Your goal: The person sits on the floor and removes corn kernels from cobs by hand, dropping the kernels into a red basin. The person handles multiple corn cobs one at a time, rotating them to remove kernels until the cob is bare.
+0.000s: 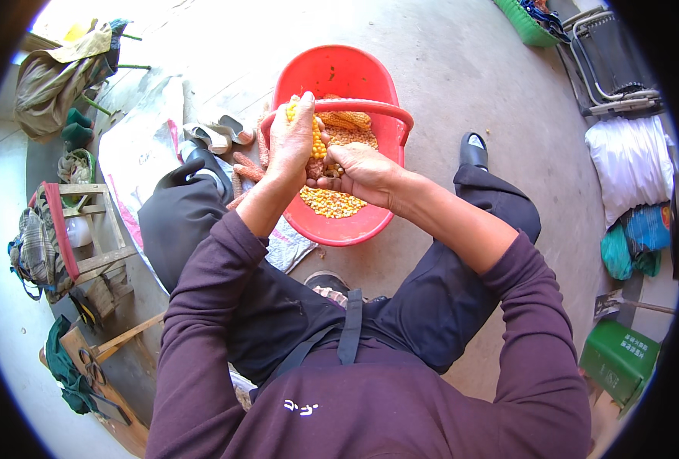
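My left hand (293,140) is wrapped around a yellow corn cob (318,140), thumb pointing up along it. Kernels still cover the cob's upper part, while its lower end shows bare and reddish. At that lower end, my right hand (368,172) presses with curled fingers against the cob; whether it holds anything of its own is hidden. Both hands are over a red plastic basket (339,229) with an arched handle (368,105). Loose yellow kernels (334,202) lie in its near end. Behind my hands, more corn cobs (345,120) rest inside, one with kernels on it.
Stripped cobs (249,167) lie left of the basket, near a pair of shoes (219,133) and a white woven sack (144,132). A wooden chair frame (95,229) stands at the left. Right are a folding chair (615,57), a white bag (629,163) and a green bin (619,361).
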`<action>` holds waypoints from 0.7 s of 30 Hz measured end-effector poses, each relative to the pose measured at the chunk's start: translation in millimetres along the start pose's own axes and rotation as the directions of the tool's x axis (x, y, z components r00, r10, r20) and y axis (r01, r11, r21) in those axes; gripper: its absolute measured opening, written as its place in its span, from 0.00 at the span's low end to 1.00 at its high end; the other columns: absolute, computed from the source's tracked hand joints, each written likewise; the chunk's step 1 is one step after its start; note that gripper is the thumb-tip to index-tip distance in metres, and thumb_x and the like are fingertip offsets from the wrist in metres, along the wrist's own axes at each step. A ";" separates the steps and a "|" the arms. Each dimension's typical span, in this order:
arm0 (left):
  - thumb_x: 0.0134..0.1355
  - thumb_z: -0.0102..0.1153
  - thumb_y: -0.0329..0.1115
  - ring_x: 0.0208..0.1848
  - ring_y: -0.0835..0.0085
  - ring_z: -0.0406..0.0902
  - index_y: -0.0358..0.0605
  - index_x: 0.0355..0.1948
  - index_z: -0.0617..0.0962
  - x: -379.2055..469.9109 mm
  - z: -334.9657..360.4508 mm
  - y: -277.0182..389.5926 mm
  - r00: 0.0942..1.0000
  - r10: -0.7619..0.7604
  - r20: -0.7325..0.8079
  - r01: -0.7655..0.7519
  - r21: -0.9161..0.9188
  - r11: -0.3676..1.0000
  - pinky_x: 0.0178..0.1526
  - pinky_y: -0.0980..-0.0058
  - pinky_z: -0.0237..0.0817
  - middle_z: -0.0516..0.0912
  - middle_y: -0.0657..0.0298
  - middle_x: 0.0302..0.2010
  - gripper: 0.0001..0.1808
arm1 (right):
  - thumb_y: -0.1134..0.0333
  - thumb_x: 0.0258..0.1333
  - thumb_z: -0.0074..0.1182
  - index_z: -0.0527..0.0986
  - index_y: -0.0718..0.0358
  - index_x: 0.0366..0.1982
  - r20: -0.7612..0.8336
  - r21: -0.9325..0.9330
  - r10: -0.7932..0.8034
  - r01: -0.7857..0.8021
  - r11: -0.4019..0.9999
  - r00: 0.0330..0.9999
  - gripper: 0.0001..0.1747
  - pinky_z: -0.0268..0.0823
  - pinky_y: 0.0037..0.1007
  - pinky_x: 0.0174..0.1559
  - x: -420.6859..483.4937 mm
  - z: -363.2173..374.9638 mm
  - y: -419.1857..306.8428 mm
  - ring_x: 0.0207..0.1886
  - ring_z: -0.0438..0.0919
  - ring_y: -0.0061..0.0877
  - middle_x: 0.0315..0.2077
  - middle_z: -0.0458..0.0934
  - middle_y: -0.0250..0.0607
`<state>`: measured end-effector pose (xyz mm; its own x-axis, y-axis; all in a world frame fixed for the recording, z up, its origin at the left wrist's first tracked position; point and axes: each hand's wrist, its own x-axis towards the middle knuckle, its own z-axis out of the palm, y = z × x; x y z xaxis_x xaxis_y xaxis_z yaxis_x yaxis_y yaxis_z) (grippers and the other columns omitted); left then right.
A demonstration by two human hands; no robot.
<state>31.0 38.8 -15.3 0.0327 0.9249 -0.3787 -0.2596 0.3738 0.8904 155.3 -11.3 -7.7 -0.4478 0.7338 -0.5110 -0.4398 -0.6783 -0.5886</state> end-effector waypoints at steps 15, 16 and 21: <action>0.67 0.55 0.52 0.23 0.75 0.77 0.45 0.40 0.73 5.8 -8.8 0.6 0.990 -0.116 0.079 0.130 -0.191 0.973 0.26 0.75 0.75 0.78 0.63 0.26 0.19 | 0.78 0.60 0.41 0.72 0.72 0.41 -0.120 0.005 0.030 -0.029 1.000 0.992 0.10 0.80 0.28 0.42 0.9 -8.0 6.0 0.38 0.82 0.29 0.42 0.76 0.47; 0.67 0.54 0.51 0.24 0.74 0.78 0.44 0.39 0.73 8.1 -12.0 1.6 0.984 -0.139 0.108 0.161 -0.232 0.959 0.27 0.75 0.75 0.78 0.62 0.27 0.19 | 0.74 0.62 0.41 0.71 0.70 0.42 -0.069 0.084 0.031 -0.026 0.996 0.997 0.10 0.80 0.33 0.45 0.2 -10.1 3.4 0.40 0.82 0.31 0.43 0.76 0.49; 0.70 0.47 0.49 0.30 0.70 0.80 0.42 0.40 0.73 11.6 -21.5 1.8 0.974 -0.118 0.192 0.192 -0.434 0.880 0.37 0.67 0.79 0.79 0.61 0.29 0.19 | 0.56 0.69 0.40 0.68 0.63 0.53 -0.078 -0.082 0.050 -0.056 0.995 0.996 0.20 0.68 0.52 0.56 -13.2 -11.6 -8.4 0.56 0.73 0.33 0.51 0.74 0.44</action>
<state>10.1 48.8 -23.5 0.2482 0.8703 -0.4254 -0.6413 0.4767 0.6012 173.9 -14.9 -3.3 -0.4068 0.7001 -0.5869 -0.3488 -0.7128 -0.6085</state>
